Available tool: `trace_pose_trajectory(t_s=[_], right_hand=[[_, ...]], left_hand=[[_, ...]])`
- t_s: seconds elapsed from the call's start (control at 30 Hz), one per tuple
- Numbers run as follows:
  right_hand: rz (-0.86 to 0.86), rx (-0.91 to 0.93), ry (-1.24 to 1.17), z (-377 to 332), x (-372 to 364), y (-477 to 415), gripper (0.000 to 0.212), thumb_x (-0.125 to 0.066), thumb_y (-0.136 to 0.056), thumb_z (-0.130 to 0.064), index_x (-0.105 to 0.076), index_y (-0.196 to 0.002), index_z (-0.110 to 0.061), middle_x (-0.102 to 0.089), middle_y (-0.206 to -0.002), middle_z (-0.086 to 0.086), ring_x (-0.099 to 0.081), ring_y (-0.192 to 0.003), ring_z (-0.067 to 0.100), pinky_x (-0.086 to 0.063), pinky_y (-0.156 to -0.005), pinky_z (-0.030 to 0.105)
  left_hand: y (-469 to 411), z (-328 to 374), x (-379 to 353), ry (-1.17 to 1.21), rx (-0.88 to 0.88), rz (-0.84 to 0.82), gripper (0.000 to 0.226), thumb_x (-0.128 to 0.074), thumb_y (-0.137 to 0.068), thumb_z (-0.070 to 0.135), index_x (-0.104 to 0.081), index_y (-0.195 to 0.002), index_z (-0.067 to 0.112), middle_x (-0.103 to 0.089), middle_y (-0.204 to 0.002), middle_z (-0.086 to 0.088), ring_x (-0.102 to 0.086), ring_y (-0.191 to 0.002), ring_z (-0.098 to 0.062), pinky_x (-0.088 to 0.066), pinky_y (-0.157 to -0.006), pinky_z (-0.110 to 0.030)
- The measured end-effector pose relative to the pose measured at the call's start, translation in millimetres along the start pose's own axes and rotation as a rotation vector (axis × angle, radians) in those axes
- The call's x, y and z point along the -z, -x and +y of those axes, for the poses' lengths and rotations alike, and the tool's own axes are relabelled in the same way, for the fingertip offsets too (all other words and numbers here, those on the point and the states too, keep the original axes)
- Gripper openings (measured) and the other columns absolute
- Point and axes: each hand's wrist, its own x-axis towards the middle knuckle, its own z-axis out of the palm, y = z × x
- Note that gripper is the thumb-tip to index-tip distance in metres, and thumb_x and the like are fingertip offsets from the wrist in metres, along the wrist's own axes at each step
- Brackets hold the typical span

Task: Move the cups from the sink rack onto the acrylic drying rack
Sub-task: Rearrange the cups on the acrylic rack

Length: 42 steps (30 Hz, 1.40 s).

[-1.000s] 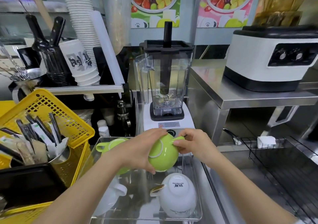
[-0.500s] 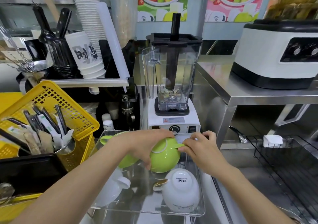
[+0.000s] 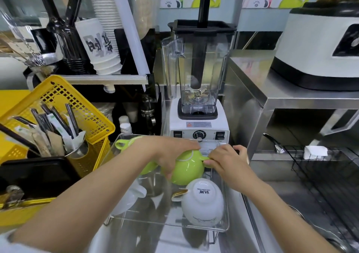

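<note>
A green cup (image 3: 187,170) sits upside down at the back of the clear acrylic drying rack (image 3: 226,210). My left hand (image 3: 171,153) grips its body from above. My right hand (image 3: 226,160) pinches its handle on the right side. In front of it a white cup (image 3: 203,202) with a gold handle rests upside down. A second green cup (image 3: 126,144) lies at the rack's back left, partly hidden by my left arm. Another white cup (image 3: 129,198) lies on the left, half covered by my forearm. The black wire sink rack (image 3: 330,177) is at the right.
A blender (image 3: 198,73) stands just behind the drying rack. A yellow basket (image 3: 64,101) with a utensil holder is on the left. Stacked paper cups (image 3: 104,44) sit on a shelf. A steel shelf carries a white machine (image 3: 320,38) at the right.
Both hands have lowered the green cup down and slightly forward onto the rack. The camera has tilted downward, so the scene sits higher in view.
</note>
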Motion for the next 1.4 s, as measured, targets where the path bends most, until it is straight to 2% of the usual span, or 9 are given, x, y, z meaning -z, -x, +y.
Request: trace_pose_trajectory(t_s=[0.13,0.33,0.43,0.5,0.6,0.83,1.0,1.2,1.4], right_hand=[[-0.008,-0.038,-0.106,1,1,3,0.023,-0.042,-0.092,-0.045,-0.055,-0.094,-0.025,-0.057,-0.108,-0.009,-0.039,-0.12,0.011,-0.011,-0.095,0.033],[0.093,-0.038,-0.243,-2,6,10,0.025,-0.049,-0.091,-0.038,-0.059,-0.106,-0.021,-0.059,-0.104,-0.006,-0.049,-0.105,0.007,-0.013,-0.078,0.023],[0.065,-0.083,-0.426,-6,12,16,0.028,-0.049,-0.081,-0.048,-0.061,-0.096,-0.027,-0.06,-0.096,-0.009,-0.051,-0.079,0.003,-0.026,-0.092,0.03],[0.043,-0.105,-0.517,-2,14,19,0.005,-0.06,-0.083,-0.036,-0.057,-0.086,-0.039,-0.064,-0.102,-0.008,-0.054,-0.097,0.016,-0.032,-0.102,0.038],[-0.006,-0.092,-0.664,1,19,28,0.012,-0.066,-0.08,-0.031,-0.061,-0.088,-0.038,-0.066,-0.106,-0.006,-0.055,-0.11,0.016,-0.036,-0.104,0.043],[-0.376,-0.048,-0.544,1,38,50,0.062,-0.048,-0.046,-0.089,-0.055,-0.095,-0.052,-0.045,-0.132,-0.016,-0.032,-0.128,0.009,-0.02,-0.111,0.033],[-0.464,-0.043,-0.466,-18,54,59,0.084,-0.081,-0.058,-0.047,-0.033,-0.127,-0.051,-0.032,-0.129,-0.024,-0.013,-0.124,0.004,-0.017,-0.1,0.019],[-0.248,0.096,-0.386,-35,54,53,0.088,-0.084,-0.051,-0.045,-0.037,-0.124,-0.034,-0.047,-0.117,-0.019,-0.008,-0.102,-0.033,-0.018,-0.104,0.023],[-0.301,-0.019,-0.565,-22,58,45,0.086,-0.087,-0.05,-0.034,-0.031,-0.115,-0.041,-0.04,-0.115,-0.028,-0.027,-0.12,0.002,-0.034,-0.1,0.021]], left_hand=[[8,11,3,-0.178,0.076,0.035,0.108,-0.077,-0.069,0.019,-0.004,-0.146,0.034,-0.003,-0.158,0.0,-0.007,-0.145,-0.02,-0.01,-0.116,-0.034],[45,53,5,0.201,-0.134,0.329,0.049,-0.062,-0.083,0.041,-0.046,-0.128,0.03,-0.05,-0.13,0.01,-0.046,-0.116,-0.007,-0.037,-0.101,-0.031],[47,69,-11,0.116,-0.202,0.195,0.056,-0.067,-0.077,0.045,-0.044,-0.127,0.037,-0.052,-0.127,0.012,-0.049,-0.113,-0.012,-0.04,-0.095,-0.033],[45,70,-21,0.057,-0.203,0.121,0.065,-0.071,-0.073,0.043,-0.041,-0.129,0.034,-0.049,-0.129,0.01,-0.044,-0.117,-0.016,-0.037,-0.098,-0.034],[45,66,-31,0.011,-0.214,0.107,0.075,-0.074,-0.071,0.038,-0.033,-0.133,0.031,-0.046,-0.132,0.004,-0.038,-0.119,-0.019,-0.029,-0.104,-0.034],[48,70,-41,-0.09,-0.164,0.286,0.087,-0.072,-0.068,0.041,-0.023,-0.14,0.035,-0.053,-0.118,0.003,-0.046,-0.109,-0.017,-0.036,-0.087,-0.03],[51,70,-47,-0.003,-0.062,0.504,0.075,-0.072,-0.058,0.055,-0.044,-0.125,0.037,-0.059,-0.113,0.01,-0.054,-0.104,-0.016,-0.037,-0.075,-0.027],[54,74,-48,0.211,0.037,0.648,0.079,-0.075,-0.053,0.056,-0.043,-0.122,0.036,-0.053,-0.115,0.016,-0.049,-0.108,-0.008,-0.037,-0.079,-0.023],[70,55,-34,0.26,-0.103,0.305,0.101,-0.079,-0.067,0.032,-0.011,-0.141,0.039,-0.022,-0.14,0.015,-0.036,-0.121,0.001,-0.03,-0.1,-0.013]])
